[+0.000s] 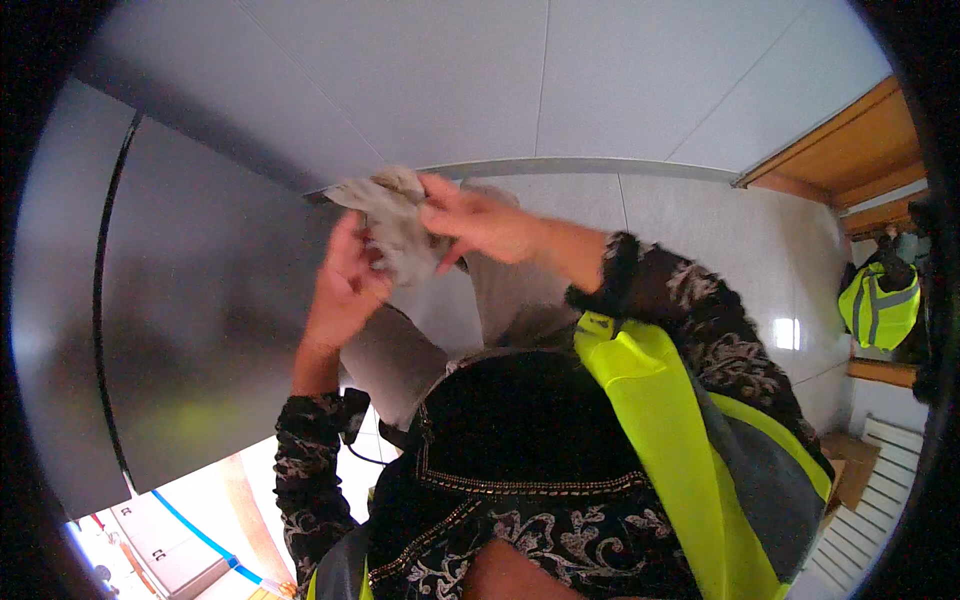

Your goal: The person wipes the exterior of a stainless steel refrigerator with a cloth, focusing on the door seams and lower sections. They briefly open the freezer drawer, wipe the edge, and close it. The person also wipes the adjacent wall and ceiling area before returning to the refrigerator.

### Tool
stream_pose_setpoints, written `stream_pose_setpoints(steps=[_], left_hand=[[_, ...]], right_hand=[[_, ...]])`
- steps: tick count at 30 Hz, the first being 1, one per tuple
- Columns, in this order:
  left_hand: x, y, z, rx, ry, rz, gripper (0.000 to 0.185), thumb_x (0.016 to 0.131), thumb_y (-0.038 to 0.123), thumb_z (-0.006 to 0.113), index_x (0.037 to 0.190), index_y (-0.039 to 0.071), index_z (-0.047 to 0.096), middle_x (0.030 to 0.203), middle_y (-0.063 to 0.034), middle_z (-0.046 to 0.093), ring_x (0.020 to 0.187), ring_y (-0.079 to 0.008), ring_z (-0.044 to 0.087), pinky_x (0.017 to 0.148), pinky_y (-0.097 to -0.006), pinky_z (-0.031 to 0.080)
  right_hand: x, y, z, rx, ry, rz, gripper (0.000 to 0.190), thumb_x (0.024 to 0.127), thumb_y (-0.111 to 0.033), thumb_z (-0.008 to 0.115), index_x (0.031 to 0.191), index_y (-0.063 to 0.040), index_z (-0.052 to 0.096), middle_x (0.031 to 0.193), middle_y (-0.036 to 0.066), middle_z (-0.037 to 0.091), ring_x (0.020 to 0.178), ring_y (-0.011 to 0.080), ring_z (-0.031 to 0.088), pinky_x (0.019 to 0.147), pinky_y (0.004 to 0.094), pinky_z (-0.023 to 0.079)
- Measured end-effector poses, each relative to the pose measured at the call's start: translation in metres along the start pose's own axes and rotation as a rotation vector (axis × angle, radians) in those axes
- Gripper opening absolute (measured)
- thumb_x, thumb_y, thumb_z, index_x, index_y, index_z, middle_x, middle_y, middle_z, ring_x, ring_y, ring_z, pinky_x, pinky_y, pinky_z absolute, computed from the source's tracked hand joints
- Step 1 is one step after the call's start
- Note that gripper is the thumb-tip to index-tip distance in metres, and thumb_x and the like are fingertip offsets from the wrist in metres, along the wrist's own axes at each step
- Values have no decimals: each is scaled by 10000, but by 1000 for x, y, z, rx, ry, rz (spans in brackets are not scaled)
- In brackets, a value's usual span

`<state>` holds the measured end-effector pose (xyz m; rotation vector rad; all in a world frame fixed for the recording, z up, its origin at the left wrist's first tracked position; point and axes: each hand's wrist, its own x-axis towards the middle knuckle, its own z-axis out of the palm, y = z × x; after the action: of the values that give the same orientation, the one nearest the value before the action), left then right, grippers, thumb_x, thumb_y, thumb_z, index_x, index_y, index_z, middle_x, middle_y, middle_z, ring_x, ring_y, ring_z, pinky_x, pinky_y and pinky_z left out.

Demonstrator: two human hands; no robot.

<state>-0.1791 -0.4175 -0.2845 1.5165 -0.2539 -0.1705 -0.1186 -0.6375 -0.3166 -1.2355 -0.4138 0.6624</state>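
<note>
A crumpled grey-beige cloth is held up in front of me, blurred by motion. Its upper right side is between the fingers and thumb of my right hand. On the lower left, the curled fingers of my left hand grip the cloth's edge; the exact hold is blurred. Close to the left hand stands a tall, glossy dark grey appliance or cabinet front, split by a black vertical gap. My legs, in grey-brown trousers, show below the cloth.
A pale panelled wall rises ahead, meeting light floor tiles. At right are a wooden frame and a mirror reflecting a yellow vest. A white slatted radiator stands lower right. A blue strap hangs lower left.
</note>
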Motion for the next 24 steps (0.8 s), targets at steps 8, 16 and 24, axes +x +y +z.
stream_pose_setpoints(steps=[8,16,24], left_hand=[[-4,3,-9,189,-147,-257,686,799,-20,552,1426,66,289,1244,-124,530,1046,-251,609,770,-327,528],[-30,-84,-102,718,317,-239,515,785,-24,557,1288,62,490,1115,-112,584,932,-218,633,780,-317,502],[-74,-129,-115,1272,284,-304,348,806,35,556,1153,53,579,1088,-179,589,1001,-363,570,898,-414,442]], right_hand=[[3,40,-11,439,221,90,345,869,-126,604,1189,-26,523,1069,89,607,943,212,610,785,364,532],[-24,58,-148,515,621,-68,320,887,-163,580,1164,-22,504,1024,121,613,842,249,631,723,412,566],[19,142,-308,-119,1134,443,381,795,-257,604,1051,25,598,906,136,640,779,250,626,657,382,520]])
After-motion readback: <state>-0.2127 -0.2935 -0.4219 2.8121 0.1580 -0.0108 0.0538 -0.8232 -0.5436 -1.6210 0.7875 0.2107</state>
